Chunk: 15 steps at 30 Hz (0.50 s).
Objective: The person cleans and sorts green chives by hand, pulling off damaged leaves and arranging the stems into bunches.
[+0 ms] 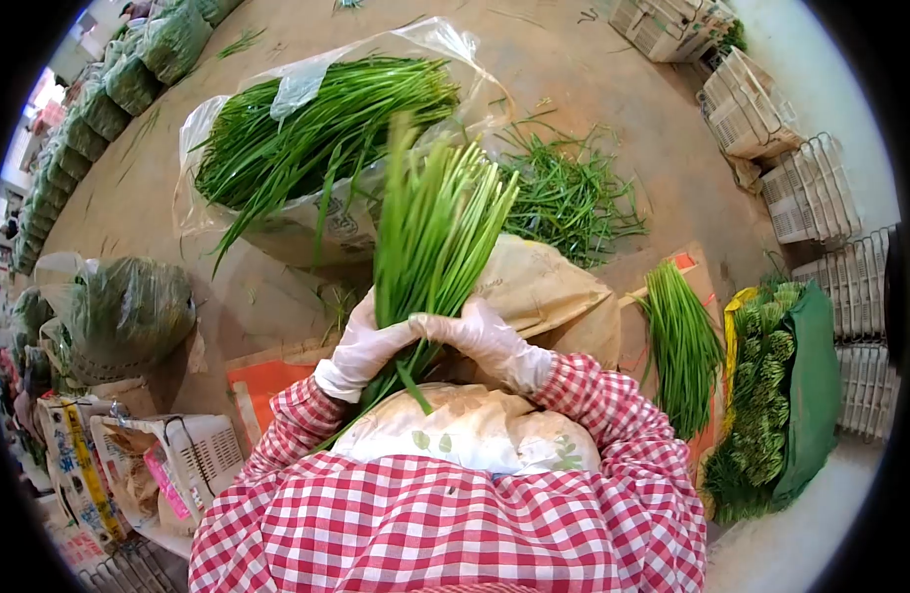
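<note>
A thick bunch of chives [440, 232] stands up in front of my chest, its long green stalks fanning out toward the top. My left hand [364, 344], in a thin whitish glove, wraps the lower part from the left. From the other side my gloved right hand [477, 342] grips the same bunch, and the two thumbs come close together at the front. Some stalk ends hang below the hands over my lap. Behind the bunch lies an open clear plastic bag [351, 222] with a large heap of chives [317, 128] in it.
Loose green trimmings [574, 193] lie on the floor beyond the bag. To the right are a smaller chive bundle [680, 346] and a green-wrapped stack of bundles [766, 395]. Plastic crates [811, 193] line the right wall; a white crate [193, 455] stands at left.
</note>
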Each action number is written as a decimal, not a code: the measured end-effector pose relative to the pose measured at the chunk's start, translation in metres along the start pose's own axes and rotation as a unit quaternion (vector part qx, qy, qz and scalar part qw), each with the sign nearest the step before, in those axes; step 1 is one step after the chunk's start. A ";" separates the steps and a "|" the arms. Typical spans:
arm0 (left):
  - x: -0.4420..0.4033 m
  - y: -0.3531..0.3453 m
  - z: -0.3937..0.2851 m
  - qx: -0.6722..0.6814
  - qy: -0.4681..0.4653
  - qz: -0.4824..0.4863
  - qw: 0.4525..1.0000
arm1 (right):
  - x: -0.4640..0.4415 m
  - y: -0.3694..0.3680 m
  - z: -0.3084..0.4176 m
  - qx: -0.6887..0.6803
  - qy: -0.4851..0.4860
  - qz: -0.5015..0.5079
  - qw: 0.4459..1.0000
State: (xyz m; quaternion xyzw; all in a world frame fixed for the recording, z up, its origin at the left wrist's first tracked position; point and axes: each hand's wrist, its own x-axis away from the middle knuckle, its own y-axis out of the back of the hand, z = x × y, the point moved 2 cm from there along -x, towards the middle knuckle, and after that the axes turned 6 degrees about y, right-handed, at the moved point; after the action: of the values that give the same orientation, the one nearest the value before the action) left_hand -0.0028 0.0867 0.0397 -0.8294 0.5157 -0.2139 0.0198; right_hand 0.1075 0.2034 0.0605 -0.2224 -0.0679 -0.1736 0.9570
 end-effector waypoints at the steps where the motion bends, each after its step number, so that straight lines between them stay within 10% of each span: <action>1: -0.007 -0.010 -0.008 -0.088 -0.079 -0.011 0.993 | -0.003 0.001 0.000 0.008 0.005 0.001 1.000; 6: -0.031 -0.056 -0.040 -0.532 -0.151 -0.108 0.826 | -0.032 0.030 0.003 -0.205 0.037 -0.017 0.978; 10: -0.030 -0.093 -0.064 -0.592 -0.260 -0.098 0.757 | -0.044 0.051 0.025 -0.346 0.083 0.045 0.934; 15: -0.003 -0.093 -0.107 -0.461 -0.329 0.267 0.780 | -0.042 0.104 0.072 -0.358 0.068 0.157 0.918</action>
State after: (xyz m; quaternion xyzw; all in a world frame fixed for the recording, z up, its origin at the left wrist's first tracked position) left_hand 0.0345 0.1528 0.1593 -0.5886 0.7154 0.3494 -0.1406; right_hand 0.1023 0.3355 0.0742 -0.5461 0.0995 -0.0483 0.8304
